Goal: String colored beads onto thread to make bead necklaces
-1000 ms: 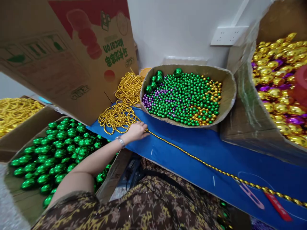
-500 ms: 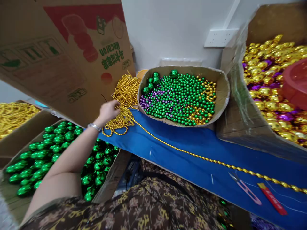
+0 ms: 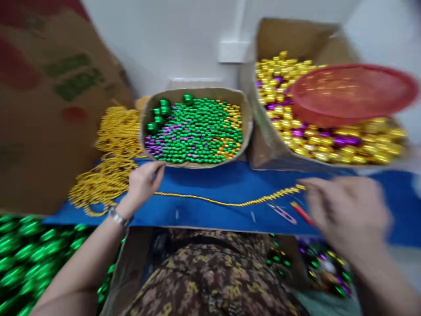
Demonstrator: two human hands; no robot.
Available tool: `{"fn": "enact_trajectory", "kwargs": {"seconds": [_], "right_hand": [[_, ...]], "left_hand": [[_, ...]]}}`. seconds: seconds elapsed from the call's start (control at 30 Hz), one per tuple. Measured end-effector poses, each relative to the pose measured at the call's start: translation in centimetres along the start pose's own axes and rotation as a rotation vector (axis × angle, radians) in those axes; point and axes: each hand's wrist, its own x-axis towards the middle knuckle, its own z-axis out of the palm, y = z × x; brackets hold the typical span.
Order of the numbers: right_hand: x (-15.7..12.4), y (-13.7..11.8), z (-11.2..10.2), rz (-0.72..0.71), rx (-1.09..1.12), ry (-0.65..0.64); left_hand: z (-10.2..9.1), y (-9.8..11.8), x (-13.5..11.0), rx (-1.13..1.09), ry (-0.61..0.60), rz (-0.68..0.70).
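Observation:
A string of gold beads (image 3: 226,204) runs across the blue table, sagging in the middle. At its right end, the thumb and fingers of my right hand (image 3: 351,210) are closed on it; motion blurs this hand. My left hand (image 3: 143,177) is at the string's other end, beside a heap of gold bead strings (image 3: 101,182). Its fingers are pinched together, and what they hold is hidden. The string emerges from beneath this hand. Below the string, near my right hand, lie pink-handled scissors (image 3: 284,214) and a red-and-yellow packet (image 3: 302,213).
Behind the string stands a cardboard tray (image 3: 246,131) of green, purple and gold beads. A larger box (image 3: 263,151) of gold and purple beads, with a red basin (image 3: 355,94) on top, stands right. At left are an upright carton (image 3: 42,145) and big green beads (image 3: 29,259).
My right hand has come into view, closed on the string. My left hand is now closer to the table's front edge. The view has swung to the right.

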Motion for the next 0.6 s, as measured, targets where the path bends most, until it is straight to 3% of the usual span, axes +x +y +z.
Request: {"fn": "enact_trajectory", "kwargs": {"seconds": [0.03,0.1,0.2,0.27,0.4,0.6], "right_hand": [[0.6,-0.6,0.2,-0.09,-0.077,0.02],[2.0,-1.6,0.5,-0.221,-0.077,0.009],[3.9,-2.4,0.4,-0.274,-0.042,-0.008],[4.5,-2.4,0.0,-0.268,-0.027,-0.02],[4.0,-0.2,0.0,-0.2,-0.033,-0.092],[2.3,3.5,0.8,-0.094,0.125,-0.317]], "left_hand": [[1.8,2.6,-0.3,-0.142,0.033,0.11],[4.9,7.7,-0.7,-0.444,-0.029,0.258],[8.3,13.8,-0.8,-0.733,-0.301,0.376],[9.9,15.9,-0.6,-0.825,-0.511,0.376],[11.3,15.5,-0.5,-0.887,-0.796,0.221],[9.6,10.7,-0.6,-0.879,-0.843,0.076]]}}
